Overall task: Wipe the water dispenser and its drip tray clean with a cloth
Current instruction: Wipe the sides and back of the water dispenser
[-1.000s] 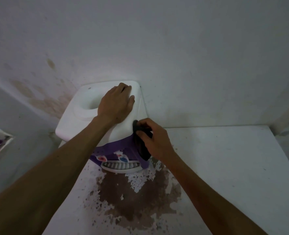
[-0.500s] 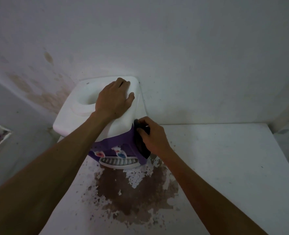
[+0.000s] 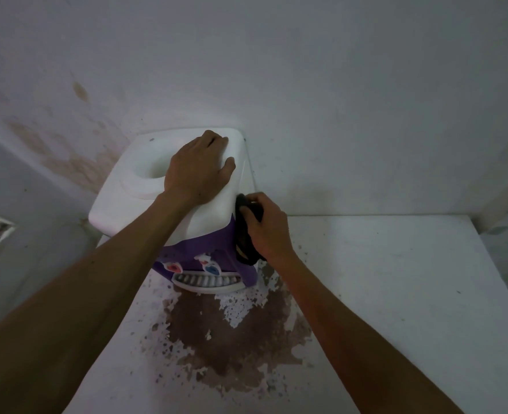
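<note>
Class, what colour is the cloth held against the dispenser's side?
Black, or very dark; the cloth shows best in the head view, gripped by the right hand.

A white painted tabletop [image 3: 381,294] fills the corner against the wall. A white-topped, purple-fronted plastic water dispenser [image 3: 133,204] stands at its back left. Before it spreads a brown patch of flaked paint [image 3: 232,339], speckled at its edges.

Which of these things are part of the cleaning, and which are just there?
Part of the job:
water dispenser
drip tray
dark cloth
left hand
right hand

Just there:
white table
brown stain
stained wall
</note>
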{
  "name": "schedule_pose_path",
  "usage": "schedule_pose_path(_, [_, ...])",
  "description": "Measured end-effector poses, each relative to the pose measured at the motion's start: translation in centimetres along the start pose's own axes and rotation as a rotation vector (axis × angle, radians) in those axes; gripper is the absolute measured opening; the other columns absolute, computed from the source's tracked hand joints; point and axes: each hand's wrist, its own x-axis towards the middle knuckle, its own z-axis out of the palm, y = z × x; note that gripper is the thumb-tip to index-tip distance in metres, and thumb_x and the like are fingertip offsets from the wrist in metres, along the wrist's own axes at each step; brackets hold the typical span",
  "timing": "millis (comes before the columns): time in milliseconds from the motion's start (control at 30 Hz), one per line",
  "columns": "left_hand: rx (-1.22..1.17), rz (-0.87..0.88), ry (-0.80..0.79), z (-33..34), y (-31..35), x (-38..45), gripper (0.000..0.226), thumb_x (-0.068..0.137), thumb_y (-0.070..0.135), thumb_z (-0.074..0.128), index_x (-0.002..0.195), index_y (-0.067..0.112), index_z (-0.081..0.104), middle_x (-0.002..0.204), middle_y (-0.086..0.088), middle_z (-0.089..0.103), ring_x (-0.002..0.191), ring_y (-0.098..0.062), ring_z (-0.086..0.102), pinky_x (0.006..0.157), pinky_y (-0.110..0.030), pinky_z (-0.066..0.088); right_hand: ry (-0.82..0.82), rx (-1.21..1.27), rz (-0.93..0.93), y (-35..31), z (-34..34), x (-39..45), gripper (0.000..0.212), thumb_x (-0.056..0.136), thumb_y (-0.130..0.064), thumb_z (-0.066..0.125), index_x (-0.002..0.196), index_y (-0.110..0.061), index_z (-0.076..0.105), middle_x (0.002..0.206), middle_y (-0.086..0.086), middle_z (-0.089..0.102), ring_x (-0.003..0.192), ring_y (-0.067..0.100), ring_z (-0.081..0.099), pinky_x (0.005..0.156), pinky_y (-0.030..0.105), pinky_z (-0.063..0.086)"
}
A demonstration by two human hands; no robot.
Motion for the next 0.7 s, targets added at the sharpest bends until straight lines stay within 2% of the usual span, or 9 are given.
schedule_pose_path(100, [0.001, 0.002, 0.007, 0.0, -0.1, 0.1, 0.047, 0.1, 0.04, 0.046, 0.138, 0.013, 0.052, 0.135, -0.003, 0.055, 0.108, -0.024, 0.06, 0.083, -0.037, 0.048, -0.103, -0.093, 0.162, 3.5, 1.3, -1.5, 0.015, 0.101, -0.02, 0.055, 0.111, -0.012, 0.064, 0.098, 0.005, 0.07, 0.085, 0.017, 0.066, 0.068, 0.021, 0.045])
schedule_pose_path(167, [-0.002, 0.004, 0.005, 0.0, -0.1, 0.0, 0.047, 0.1, 0.04, 0.046, 0.138, 0.013, 0.052, 0.135, -0.002, 0.055, 0.109, -0.023, 0.06, 0.084, -0.037, 0.047, -0.199, -0.136, 0.258, 5.1, 1.3, -1.9, 0.015, 0.101, -0.021, 0.055, 0.111, -0.014, 0.064, 0.1, 0.008, 0.07, 0.087, 0.022, 0.067, 0.068, 0.028, 0.048])
schedule_pose_path(233, [-0.004, 0.008, 0.011, 0.1, -0.1, 0.0, 0.047, 0.1, 0.04, 0.046, 0.138, 0.014, 0.052, 0.136, -0.002, 0.055, 0.11, -0.023, 0.06, 0.084, -0.037, 0.048, -0.227, -0.134, 0.254, 5.2, 0.8, -1.2, 0.013, 0.1, -0.021, 0.057, 0.108, -0.016, 0.066, 0.094, 0.004, 0.069, 0.086, 0.021, 0.068, 0.068, 0.024, 0.053])
schedule_pose_path(300, [-0.005, 0.006, 0.014, 0.1, -0.2, -0.1, 0.046, 0.1, 0.04, 0.046, 0.137, 0.014, 0.053, 0.135, -0.001, 0.056, 0.109, -0.023, 0.06, 0.083, -0.037, 0.048, -0.186, -0.104, 0.19, 3.6, 0.0, 0.0, 0.011, 0.099, -0.019, 0.06, 0.107, -0.015, 0.066, 0.092, -0.002, 0.065, 0.08, 0.011, 0.063, 0.061, 0.005, 0.044])
schedule_pose_path(400, [-0.001, 0.004, 0.021, 0.1, -0.3, -0.1, 0.046, 0.099, 0.04, 0.047, 0.136, 0.013, 0.053, 0.135, -0.002, 0.056, 0.109, -0.024, 0.06, 0.082, -0.037, 0.048, -0.073, -0.031, 0.079, 0.9, -0.6, 1.7, 0.013, 0.098, -0.018, 0.062, 0.109, -0.012, 0.065, 0.092, -0.007, 0.063, 0.073, -0.005, 0.054, 0.06, -0.003, 0.039])
schedule_pose_path(533, [-0.009, 0.006, 0.027, 0.1, -0.2, 0.0, 0.045, 0.099, 0.039, 0.048, 0.135, 0.012, 0.054, 0.134, -0.002, 0.057, 0.109, -0.023, 0.06, 0.083, -0.036, 0.047, -0.008, -0.022, 0.064, 1.3, 0.4, 1.5, 0.015, 0.099, -0.022, 0.06, 0.109, -0.012, 0.065, 0.098, 0.0, 0.07, 0.078, 0.005, 0.058, 0.062, 0.001, 0.04])
schedule_pose_path(667, [-0.011, 0.0, 0.023, 0.2, -0.2, 0.0, 0.047, 0.099, 0.041, 0.048, 0.137, 0.014, 0.053, 0.135, 0.0, 0.056, 0.111, -0.022, 0.06, 0.083, -0.035, 0.046, -0.157, -0.117, 0.233, 4.7, 1.1, 0.0, 0.015, 0.1, -0.021, 0.058, 0.11, -0.011, 0.062, 0.104, 0.008, 0.068, 0.088, 0.019, 0.064, 0.06, 0.016, 0.04])
schedule_pose_path(700, [-0.011, 0.003, 0.024, 0.2, -0.2, 0.0, 0.047, 0.099, 0.041, 0.048, 0.138, 0.014, 0.053, 0.136, 0.0, 0.056, 0.112, -0.022, 0.06, 0.084, -0.034, 0.045, -0.195, -0.127, 0.244, 5.0, 0.8, 0.2, 0.014, 0.1, -0.021, 0.059, 0.109, -0.012, 0.063, 0.104, 0.008, 0.068, 0.09, 0.02, 0.065, 0.059, 0.015, 0.04])
